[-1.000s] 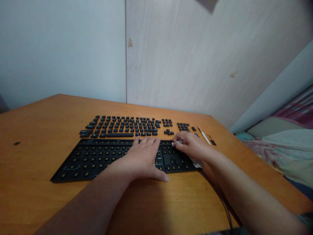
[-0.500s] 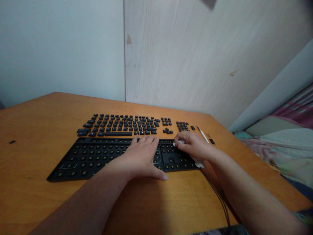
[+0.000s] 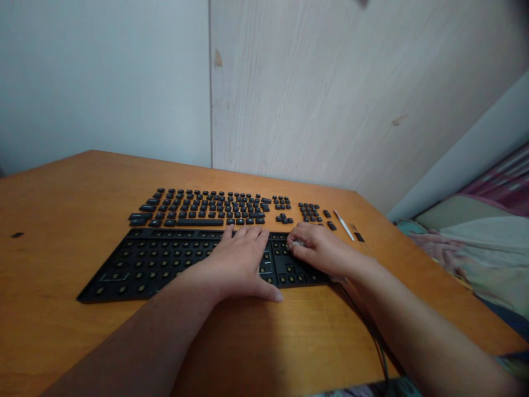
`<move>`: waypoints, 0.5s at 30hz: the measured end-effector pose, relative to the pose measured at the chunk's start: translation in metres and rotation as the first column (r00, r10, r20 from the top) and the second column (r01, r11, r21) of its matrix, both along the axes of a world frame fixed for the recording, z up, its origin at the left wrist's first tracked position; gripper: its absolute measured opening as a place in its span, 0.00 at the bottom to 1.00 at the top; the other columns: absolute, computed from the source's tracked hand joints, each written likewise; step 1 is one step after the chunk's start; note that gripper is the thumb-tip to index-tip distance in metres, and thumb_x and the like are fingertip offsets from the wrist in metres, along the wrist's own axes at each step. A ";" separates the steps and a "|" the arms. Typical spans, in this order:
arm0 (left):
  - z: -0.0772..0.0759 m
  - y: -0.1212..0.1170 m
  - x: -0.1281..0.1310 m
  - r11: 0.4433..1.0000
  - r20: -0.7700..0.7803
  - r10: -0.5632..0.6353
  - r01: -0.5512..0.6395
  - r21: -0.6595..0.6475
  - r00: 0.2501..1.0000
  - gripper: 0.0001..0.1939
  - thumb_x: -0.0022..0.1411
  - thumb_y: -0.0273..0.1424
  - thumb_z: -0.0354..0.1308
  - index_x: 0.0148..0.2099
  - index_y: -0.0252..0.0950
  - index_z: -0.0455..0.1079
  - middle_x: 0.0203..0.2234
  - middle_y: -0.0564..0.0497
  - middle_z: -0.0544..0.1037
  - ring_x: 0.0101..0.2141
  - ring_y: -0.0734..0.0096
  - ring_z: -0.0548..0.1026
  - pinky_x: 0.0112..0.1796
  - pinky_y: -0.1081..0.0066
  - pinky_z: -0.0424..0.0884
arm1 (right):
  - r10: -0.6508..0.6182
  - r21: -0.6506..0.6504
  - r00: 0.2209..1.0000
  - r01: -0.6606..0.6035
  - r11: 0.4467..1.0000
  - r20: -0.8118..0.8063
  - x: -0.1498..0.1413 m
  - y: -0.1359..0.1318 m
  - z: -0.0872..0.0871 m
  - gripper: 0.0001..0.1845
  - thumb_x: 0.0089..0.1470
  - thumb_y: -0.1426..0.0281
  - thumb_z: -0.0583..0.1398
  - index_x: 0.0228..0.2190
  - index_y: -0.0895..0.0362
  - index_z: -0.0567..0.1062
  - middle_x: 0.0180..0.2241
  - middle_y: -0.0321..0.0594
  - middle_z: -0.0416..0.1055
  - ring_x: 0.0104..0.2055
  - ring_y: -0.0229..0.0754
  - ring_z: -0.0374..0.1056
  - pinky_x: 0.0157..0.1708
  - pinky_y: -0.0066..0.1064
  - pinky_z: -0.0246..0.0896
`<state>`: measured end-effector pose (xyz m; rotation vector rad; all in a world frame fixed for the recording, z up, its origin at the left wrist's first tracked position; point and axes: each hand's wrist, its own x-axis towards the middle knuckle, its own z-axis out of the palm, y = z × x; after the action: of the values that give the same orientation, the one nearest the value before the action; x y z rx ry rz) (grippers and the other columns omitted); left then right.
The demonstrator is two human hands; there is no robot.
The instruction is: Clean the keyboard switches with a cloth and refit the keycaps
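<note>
A black keyboard (image 3: 159, 264) with its keycaps off lies across the desk, bare switch stems showing in rows. My left hand (image 3: 239, 267) rests flat over its middle, fingers spread and thumb reaching past the near edge. Over the right-hand section, my right hand (image 3: 320, 249) is closed around a crumpled white wipe (image 3: 298, 242), pressed against the upper part of the keyboard. Most of the wipe is hidden by the fingers and palm. Behind the keyboard, loose black keycaps (image 3: 200, 223) are laid out in keyboard order.
A white pen-like stick (image 3: 344, 225) and a small dark-ended tool (image 3: 359, 237) lie on the wooden desk (image 3: 61, 187) to the right. A small black piece (image 3: 17, 235) sits far left. The keyboard's cable (image 3: 376, 331) runs toward me. A wall stands behind; bedding (image 3: 487, 242) is at right.
My right hand has shifted slightly left over the keyboard, and the hanging part of the wipe shows less. My left hand stays in place.
</note>
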<state>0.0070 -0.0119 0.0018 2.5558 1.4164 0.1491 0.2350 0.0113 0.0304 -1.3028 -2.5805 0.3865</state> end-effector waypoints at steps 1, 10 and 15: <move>0.000 0.000 0.000 1.000 0.000 0.002 -0.002 0.000 1.000 0.70 0.36 0.70 0.56 0.72 0.33 0.45 0.69 0.35 0.51 0.67 0.38 0.49 0.64 0.44 0.38 | 0.013 -0.013 1.000 -0.014 1.000 -0.012 0.000 0.000 0.000 0.07 0.52 0.77 0.57 0.31 0.56 0.74 0.32 0.39 0.71 0.33 0.41 0.66 0.35 0.32 0.60; -0.001 0.000 0.000 1.000 0.001 0.001 -0.001 0.011 1.000 0.69 0.36 0.69 0.57 0.72 0.33 0.46 0.69 0.36 0.51 0.66 0.37 0.49 0.63 0.43 0.39 | -0.002 -0.020 0.999 0.001 1.000 -0.051 0.003 0.002 -0.003 0.07 0.53 0.75 0.58 0.34 0.56 0.75 0.35 0.41 0.72 0.36 0.42 0.67 0.37 0.33 0.61; -0.002 0.001 0.000 1.000 0.006 0.001 -0.001 0.015 1.000 0.69 0.36 0.70 0.56 0.72 0.34 0.46 0.69 0.36 0.52 0.66 0.37 0.50 0.64 0.43 0.40 | 0.048 -0.066 0.995 -0.054 0.996 -0.087 0.005 -0.001 0.002 0.07 0.52 0.78 0.57 0.31 0.57 0.74 0.31 0.38 0.70 0.33 0.40 0.66 0.37 0.31 0.60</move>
<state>0.0069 -0.0112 0.0003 2.5645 1.4195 0.1672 0.2404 0.0105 0.0322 -1.2157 -2.5545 0.5322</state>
